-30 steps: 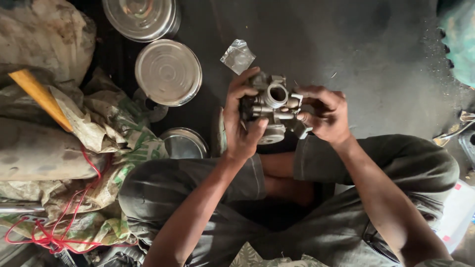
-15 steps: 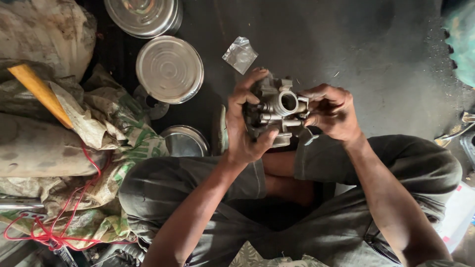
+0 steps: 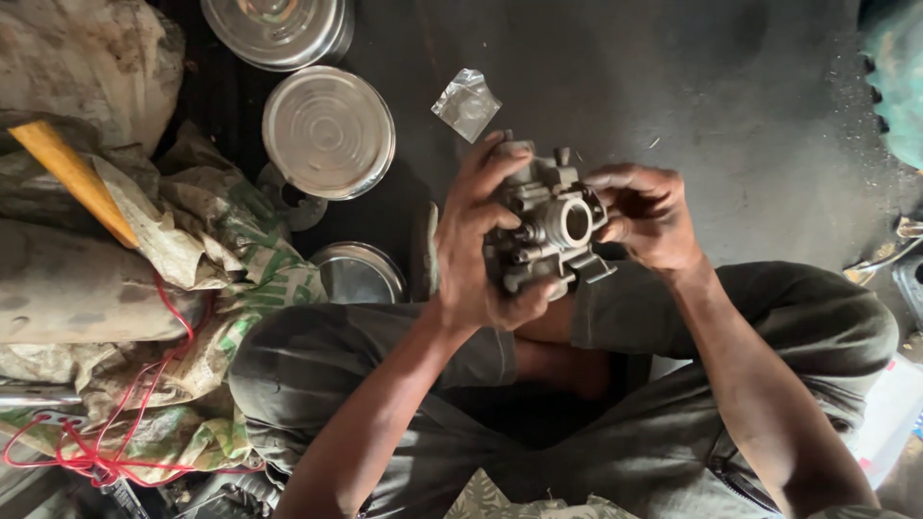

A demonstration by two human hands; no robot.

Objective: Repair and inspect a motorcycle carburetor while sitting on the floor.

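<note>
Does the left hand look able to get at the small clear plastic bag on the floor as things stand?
Probably yes, once it lets go: the left hand grips the metal carburetor, but the plastic bag lies just beyond its fingertips on bare dark floor, nothing between.

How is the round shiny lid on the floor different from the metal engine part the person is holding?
The round lid is flat, smooth and circular, with ring marks; the metal engine part is chunky and lumpy, with a round hole in it and knobs sticking out. The lid lies alone on the dark floor; the part is up off the floor, gripped by the left hand and the right hand. Both are grey metal.
</note>
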